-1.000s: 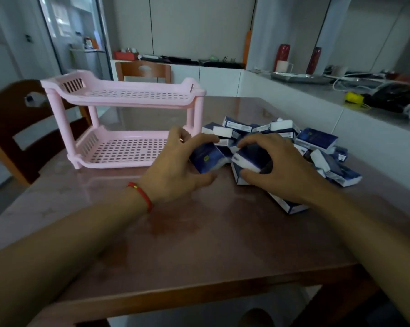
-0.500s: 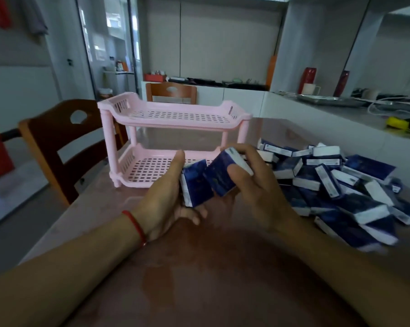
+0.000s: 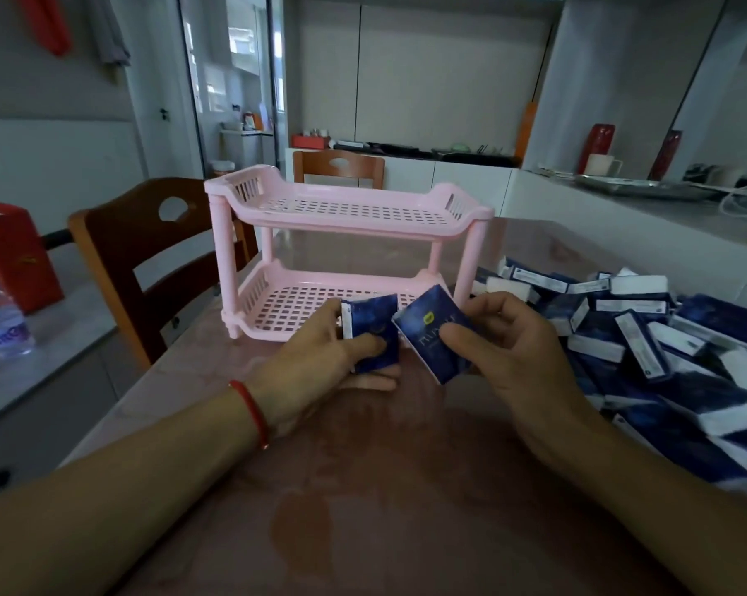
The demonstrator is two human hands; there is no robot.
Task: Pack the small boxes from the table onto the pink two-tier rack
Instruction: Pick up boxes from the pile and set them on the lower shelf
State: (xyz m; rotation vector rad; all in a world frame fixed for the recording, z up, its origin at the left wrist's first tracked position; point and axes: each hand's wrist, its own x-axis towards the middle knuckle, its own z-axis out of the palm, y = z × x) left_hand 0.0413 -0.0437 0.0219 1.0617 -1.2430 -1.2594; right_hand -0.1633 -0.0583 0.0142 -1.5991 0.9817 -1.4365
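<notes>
Left hand (image 3: 320, 359) pinching one box (image 3: 373, 333), right hand (image 3: 513, 350) gripping another (image 3: 434, 333), both just before the empty rack (image 3: 345, 251). Risk: boxes knocking together, slipping from fingers, catching the lower rim.

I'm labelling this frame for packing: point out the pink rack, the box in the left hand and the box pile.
pink rack (image 3: 349, 226): head view, top tier's front rim.
left-hand box (image 3: 373, 326): head view, blue face.
box pile (image 3: 638, 337): head view, one box's side.
</notes>
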